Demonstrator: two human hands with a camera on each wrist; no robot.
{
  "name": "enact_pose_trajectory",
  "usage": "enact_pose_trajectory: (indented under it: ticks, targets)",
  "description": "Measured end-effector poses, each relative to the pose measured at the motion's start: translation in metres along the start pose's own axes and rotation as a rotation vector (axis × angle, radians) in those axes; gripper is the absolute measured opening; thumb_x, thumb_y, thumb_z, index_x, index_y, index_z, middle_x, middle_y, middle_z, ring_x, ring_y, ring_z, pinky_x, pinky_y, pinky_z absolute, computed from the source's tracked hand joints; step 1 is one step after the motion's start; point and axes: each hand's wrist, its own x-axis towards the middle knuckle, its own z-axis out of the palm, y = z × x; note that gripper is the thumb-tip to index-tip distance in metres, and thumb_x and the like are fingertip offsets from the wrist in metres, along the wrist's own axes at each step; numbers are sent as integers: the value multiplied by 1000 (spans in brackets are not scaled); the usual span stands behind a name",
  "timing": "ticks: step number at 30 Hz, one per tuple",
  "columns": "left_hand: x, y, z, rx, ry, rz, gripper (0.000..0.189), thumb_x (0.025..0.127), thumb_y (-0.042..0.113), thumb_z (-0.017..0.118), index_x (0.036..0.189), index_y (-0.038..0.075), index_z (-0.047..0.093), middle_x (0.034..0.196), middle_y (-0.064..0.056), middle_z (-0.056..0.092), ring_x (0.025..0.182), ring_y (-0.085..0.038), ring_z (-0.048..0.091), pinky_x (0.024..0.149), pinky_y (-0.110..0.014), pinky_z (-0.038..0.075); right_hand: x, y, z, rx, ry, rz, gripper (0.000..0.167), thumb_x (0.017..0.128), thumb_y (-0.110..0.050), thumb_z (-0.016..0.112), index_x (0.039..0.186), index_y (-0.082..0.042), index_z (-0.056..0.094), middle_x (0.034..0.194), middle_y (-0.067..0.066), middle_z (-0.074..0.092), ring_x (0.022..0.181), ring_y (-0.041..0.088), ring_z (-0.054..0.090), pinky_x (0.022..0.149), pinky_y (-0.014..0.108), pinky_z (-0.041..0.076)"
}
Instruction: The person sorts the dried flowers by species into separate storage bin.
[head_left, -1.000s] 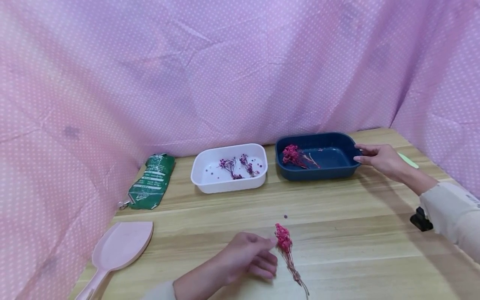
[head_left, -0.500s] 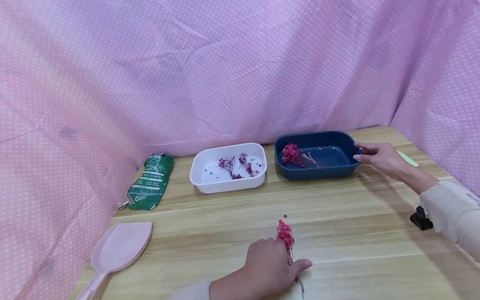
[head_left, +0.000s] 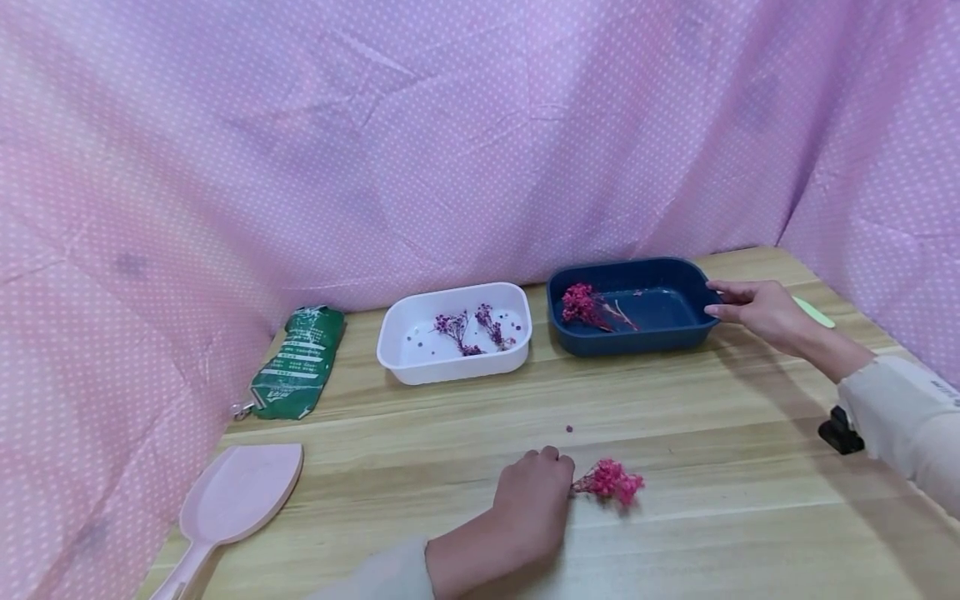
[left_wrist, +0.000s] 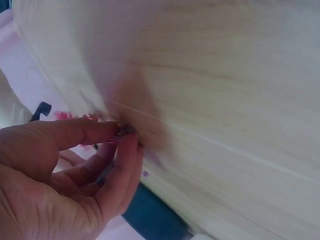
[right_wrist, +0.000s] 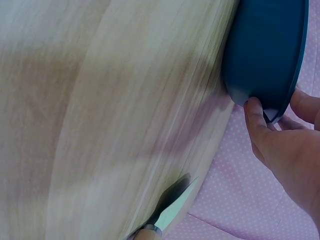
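Observation:
My left hand (head_left: pixel 528 508) pinches a small bunch of pink dried flowers (head_left: pixel 613 482) by its stems, low over the wooden table. The flower heads point right. In the left wrist view, thumb and fingertips meet on the thin stems (left_wrist: pixel 120 134). At the back right, my right hand (head_left: pixel 761 312) holds the right end of a dark blue tray (head_left: pixel 637 342), thumb and fingers at its wall and rim. Inside that tray, on its left side, lies a darker pink dried bunch (head_left: pixel 583 305). A white tray (head_left: pixel 457 373) beside it contains purple dried sprigs (head_left: pixel 452 327) and loose bits.
A green packet (head_left: pixel 303 358) with a metal clip lies at the back left, a pink dustpan (head_left: pixel 240 496) in front of it. Behind my right hand is a pale green blade (right_wrist: pixel 175 206) with a handle. A black object (head_left: pixel 840 431) sits by the right sleeve. Pink dotted cloth (head_left: pixel 450 150) surrounds the table.
My left hand has closed on the pink dried flowers and turned them, so their heads swing from pointing away to pointing right. My right hand stays at the blue tray.

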Motion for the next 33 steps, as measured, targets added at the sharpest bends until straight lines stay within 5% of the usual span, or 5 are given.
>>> enact_pose_trajectory:
  ticks: [4, 9, 18, 23, 33]
  targets:
    - [7, -12, -1, -217, 32, 21, 17, 75, -6, 64, 78, 11, 66, 69, 5, 59, 60, -7, 52, 49, -21, 44, 1, 0, 1, 4, 17, 1, 71, 94, -37, 61, 146, 3, 34, 143, 31, 35, 130, 44, 37, 69, 1, 37]
    - [17, -23, -8, -608, -27, -25, 11, 80, -3, 70, 87, 6, 72, 66, 8, 59, 59, -2, 50, 54, -15, 45, 1, 1, 2, 7, 6, 9, 71, 94, -37, 61, 147, 2, 33, 143, 33, 35, 130, 45, 36, 69, 3, 39]
    - [53, -32, -46, -1245, -78, -286, 25, 83, -8, 68, 106, 1, 70, 78, -11, 68, 62, -16, 65, 61, -28, 59, -1, -2, 2, 21, 6, 11, 70, 95, -35, 60, 147, 2, 33, 143, 34, 34, 132, 46, 34, 69, 2, 37]
    - [81, -39, -58, -1446, -33, -372, 30, 84, -10, 66, 113, -3, 66, 89, -18, 69, 70, -22, 68, 71, -33, 60, -1, -3, 1, 26, 14, 3, 69, 95, -35, 61, 146, 2, 33, 143, 32, 35, 130, 44, 35, 69, 2, 37]
    - [128, -44, -59, -1617, 51, -473, 20, 83, -11, 66, 102, -7, 64, 85, -14, 68, 64, -18, 67, 72, -33, 60, -3, -2, 4, 48, 16, -8, 68, 96, -32, 60, 145, 6, 33, 144, 31, 34, 130, 45, 35, 71, 0, 37]
